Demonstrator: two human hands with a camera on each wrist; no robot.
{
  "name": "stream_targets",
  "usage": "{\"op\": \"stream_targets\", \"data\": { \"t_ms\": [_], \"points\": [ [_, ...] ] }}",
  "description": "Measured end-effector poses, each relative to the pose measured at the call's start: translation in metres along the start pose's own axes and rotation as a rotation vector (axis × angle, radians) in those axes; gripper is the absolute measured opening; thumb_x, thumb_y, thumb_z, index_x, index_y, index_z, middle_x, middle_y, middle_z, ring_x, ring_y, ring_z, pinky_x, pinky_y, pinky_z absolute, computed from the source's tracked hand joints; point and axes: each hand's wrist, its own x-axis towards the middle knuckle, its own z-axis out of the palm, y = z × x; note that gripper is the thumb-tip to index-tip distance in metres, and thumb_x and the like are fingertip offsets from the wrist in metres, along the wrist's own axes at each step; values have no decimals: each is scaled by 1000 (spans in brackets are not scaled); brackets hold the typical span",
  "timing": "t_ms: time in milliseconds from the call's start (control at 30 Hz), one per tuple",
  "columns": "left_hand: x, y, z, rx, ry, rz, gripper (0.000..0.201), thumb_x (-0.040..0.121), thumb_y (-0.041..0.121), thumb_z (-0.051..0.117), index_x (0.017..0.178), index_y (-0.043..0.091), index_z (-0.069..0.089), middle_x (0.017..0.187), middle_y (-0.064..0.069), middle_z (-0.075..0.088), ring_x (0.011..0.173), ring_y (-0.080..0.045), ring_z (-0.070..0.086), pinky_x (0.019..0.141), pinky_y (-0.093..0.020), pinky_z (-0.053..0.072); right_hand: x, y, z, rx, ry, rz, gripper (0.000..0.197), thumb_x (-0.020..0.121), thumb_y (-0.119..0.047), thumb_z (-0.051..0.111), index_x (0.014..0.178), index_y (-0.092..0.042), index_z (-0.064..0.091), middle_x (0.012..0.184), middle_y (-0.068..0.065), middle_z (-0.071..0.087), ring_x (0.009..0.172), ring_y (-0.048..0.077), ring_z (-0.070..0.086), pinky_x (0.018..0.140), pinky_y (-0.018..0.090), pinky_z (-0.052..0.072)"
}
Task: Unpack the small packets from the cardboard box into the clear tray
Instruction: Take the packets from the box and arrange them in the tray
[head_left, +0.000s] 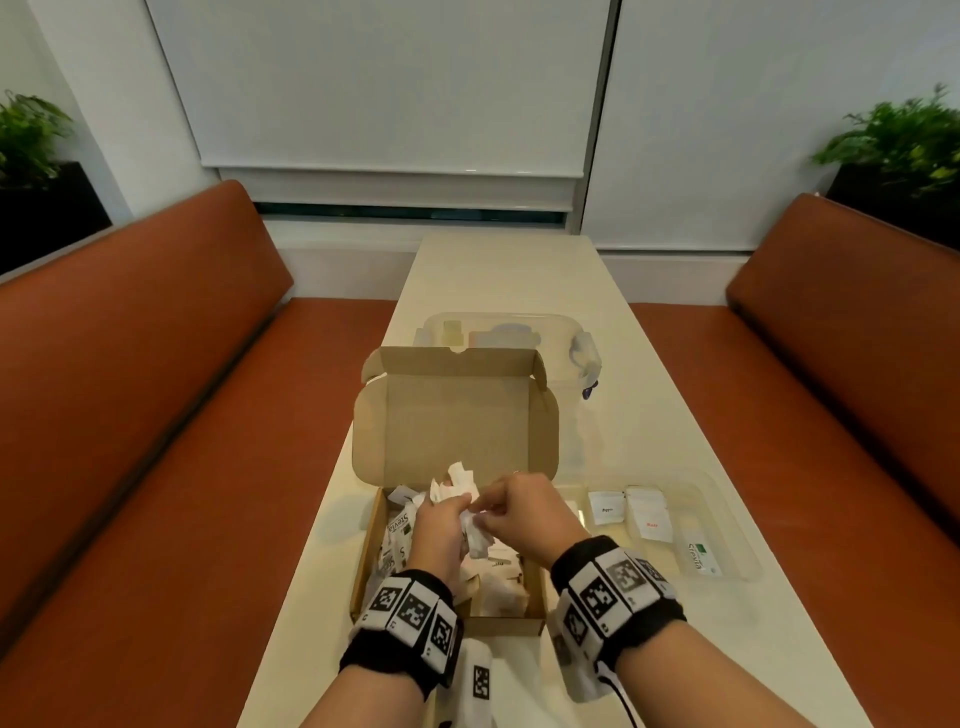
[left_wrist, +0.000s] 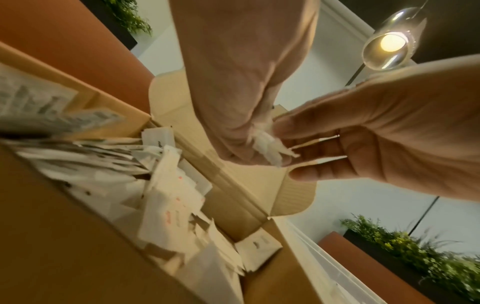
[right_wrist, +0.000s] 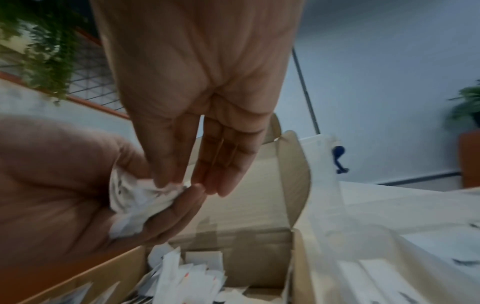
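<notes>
An open cardboard box (head_left: 366, 566) with its lid (head_left: 452, 431) upright holds several small white packets (head_left: 498, 582). Over the box my left hand (head_left: 457, 506) grips a crumpled bunch of white packets (head_left: 475, 538). My right hand (head_left: 485, 512) meets it and pinches a packet of that bunch with thumb and forefinger. The left wrist view shows the bunch (left_wrist: 270, 150) between both hands. In the right wrist view the bunch (right_wrist: 132, 197) lies in my left palm under my right fingertips (right_wrist: 166, 179). The clear tray (head_left: 748, 564) to the right holds three packets (head_left: 647, 517).
Behind the box stands a clear lidded container (head_left: 519, 325) with a side latch (head_left: 587, 358). The long pale table (head_left: 519, 270) runs between two orange benches (head_left: 156, 415). Potted plants (head_left: 898, 135) stand at both far corners.
</notes>
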Motion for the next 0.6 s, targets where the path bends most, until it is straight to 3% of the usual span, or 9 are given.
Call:
{"op": "stream_targets", "data": {
  "t_ms": [67,167,233,267,333,433,600],
  "points": [
    [-4,-4,8,14,-24,-1,29,94,5,52,122,1,48,73,-11,55,25,-4,44,29,-11,29,-5,9,-6,84,21,37,17,85,-23,63,96,-21,75,90,-3,71,78,6,61,72,16,47],
    [-14,-8,25,5,-87,13,17,91,2,56,106,9,51,61,-6,60,28,-4,47,30,-10,31,-14,24,-17,188,101,89,6,83,-20,66,88,-21,69,80,-4,66,74,9,61,70,21,51],
    [-19,-11,39,9,-149,19,13,91,1,57,96,13,56,57,0,66,33,-5,54,32,-11,35,-21,36,-26,255,160,145,15,79,-16,70,91,-19,61,80,-2,60,69,12,60,66,22,51],
    [-21,-13,46,20,-172,15,15,90,1,58,94,15,57,64,0,69,40,-6,60,34,-13,39,-24,42,-32,293,171,177,22,77,-15,71,95,-18,60,82,-1,59,66,12,60,63,20,50],
    [-24,-17,59,43,-209,1,18,90,2,59,96,19,58,83,-6,71,58,-12,69,42,-17,48,-31,54,-43,369,165,221,34,76,-13,74,105,-21,58,84,-1,57,60,5,59,58,14,49],
    [-29,-25,79,87,-269,-8,21,90,2,59,107,15,59,101,-13,70,81,-24,70,56,-27,55,-40,71,-57,435,168,242,42,74,-4,74,111,-20,59,81,0,57,52,0,57,49,7,44],
    [-32,-39,110,52,-341,-65,22,92,5,57,114,9,57,107,-19,68,77,-26,69,52,-29,57,-54,99,-73,492,184,279,26,76,-2,72,97,-12,63,67,0,59,52,2,55,50,11,44]
  ]
}}
